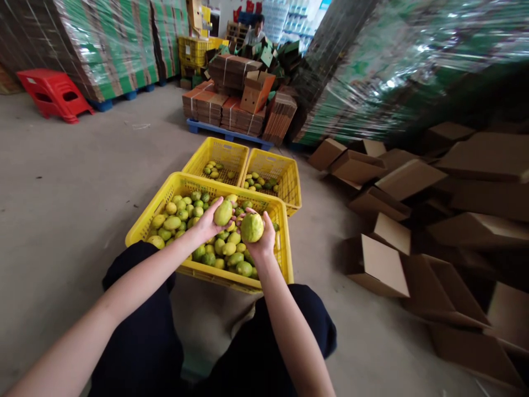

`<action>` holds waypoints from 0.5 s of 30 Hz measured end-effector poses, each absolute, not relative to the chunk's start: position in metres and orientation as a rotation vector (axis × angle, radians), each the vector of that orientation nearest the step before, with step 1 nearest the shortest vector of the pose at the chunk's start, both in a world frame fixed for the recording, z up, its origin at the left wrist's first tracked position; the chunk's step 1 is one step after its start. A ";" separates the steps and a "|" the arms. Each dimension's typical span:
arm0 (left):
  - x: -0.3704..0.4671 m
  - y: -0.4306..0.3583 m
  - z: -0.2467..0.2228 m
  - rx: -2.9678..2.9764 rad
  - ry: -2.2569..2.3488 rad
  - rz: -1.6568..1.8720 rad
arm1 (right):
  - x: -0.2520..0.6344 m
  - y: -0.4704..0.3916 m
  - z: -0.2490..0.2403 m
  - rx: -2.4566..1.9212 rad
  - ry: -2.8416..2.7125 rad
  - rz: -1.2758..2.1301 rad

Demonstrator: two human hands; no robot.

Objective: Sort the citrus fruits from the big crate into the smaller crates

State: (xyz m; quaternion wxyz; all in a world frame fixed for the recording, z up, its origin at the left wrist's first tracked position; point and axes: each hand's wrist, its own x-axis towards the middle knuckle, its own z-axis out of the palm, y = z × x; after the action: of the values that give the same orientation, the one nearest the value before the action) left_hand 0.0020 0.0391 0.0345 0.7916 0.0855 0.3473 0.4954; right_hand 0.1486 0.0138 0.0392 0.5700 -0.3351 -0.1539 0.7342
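My left hand (209,222) is closed around a yellow-green lemon (223,213). Close beside it, my right hand (266,242) grips a rounder, bumpy lemon (252,227). Both are held above a large yellow plastic crate (136,226) in front of my knees. Many loose lemons (172,223), from yellow to dark green, fill that crate; my hands and forearms hide some of them. Two smaller yellow crates, one on the left (198,154) and one on the right (291,182), stand behind it with several lemons in the bottom of each.
Open cardboard boxes (384,264) lie heaped on the right. Flattened cartons (206,105) sit on a blue pallet (227,134) ahead, with a person (254,34) behind. Film-wrapped stacks rise on the left (111,44) and right (372,82). A red stool (53,91) stands far left.
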 end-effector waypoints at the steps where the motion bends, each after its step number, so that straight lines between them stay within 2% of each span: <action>1: 0.001 0.038 0.035 0.199 0.740 1.072 | 0.148 0.013 0.039 -0.787 -0.384 1.711; 8: -0.001 0.031 0.044 0.295 0.671 1.123 | 0.146 0.006 0.040 -0.776 -0.512 1.594; 15: -0.007 0.034 0.028 0.609 0.480 1.166 | 0.146 0.008 0.039 -0.651 -0.749 1.534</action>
State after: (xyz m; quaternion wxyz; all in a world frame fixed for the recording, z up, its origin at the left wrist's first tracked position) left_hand -0.0067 0.0336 0.0285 0.7647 0.2800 0.2209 0.5366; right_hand 0.1455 0.0085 0.0391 0.6110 -0.2822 -0.3246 0.6646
